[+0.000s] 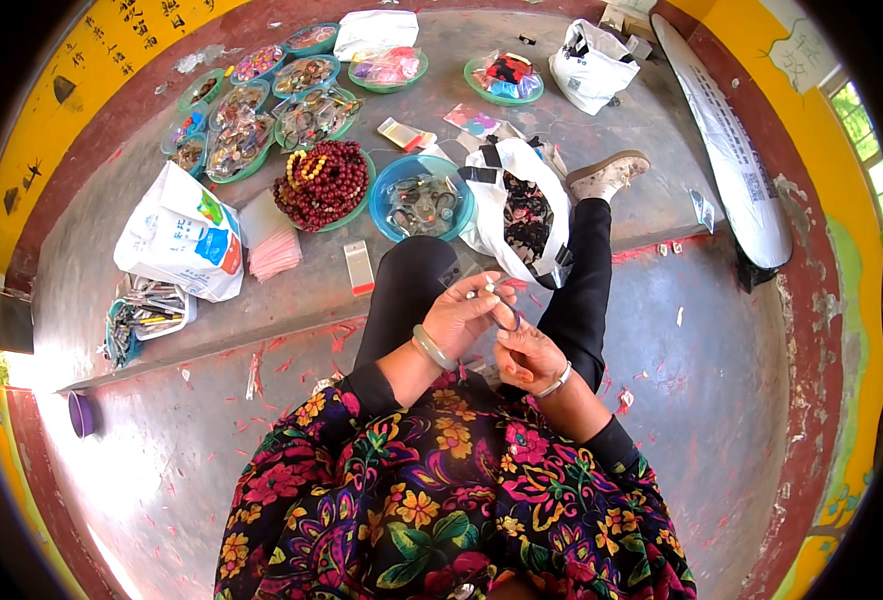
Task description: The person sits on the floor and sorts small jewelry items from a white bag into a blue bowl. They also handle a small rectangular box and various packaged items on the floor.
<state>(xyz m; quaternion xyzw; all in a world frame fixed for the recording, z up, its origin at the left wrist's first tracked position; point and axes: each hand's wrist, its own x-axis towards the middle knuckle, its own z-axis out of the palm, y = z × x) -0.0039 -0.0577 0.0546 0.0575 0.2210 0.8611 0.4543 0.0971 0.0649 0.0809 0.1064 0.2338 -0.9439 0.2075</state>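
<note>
My left hand (456,318), with a pale bangle at the wrist, is raised above my lap. Its fingertips pinch a small white piece (489,287), too small to name. Right beside it, my right hand (528,356), with a silver bangle, is closed on a thin dark loop (507,319); whether it is a cord or a tool handle cannot be made out. A piece of clear film (459,270) shows by the left fingers. Just beyond my hands are a blue basin (380,212) of small bagged items and an open white bag (558,222) filled with dark pieces.
A heap of dark red bead strings (322,188) fills a green basin further left. More basins of packaged trinkets (314,115) stand behind it. A white bag (184,235), pink sheets (275,254) and a tray of pens (154,305) lie left. A long white package (732,140) lies right.
</note>
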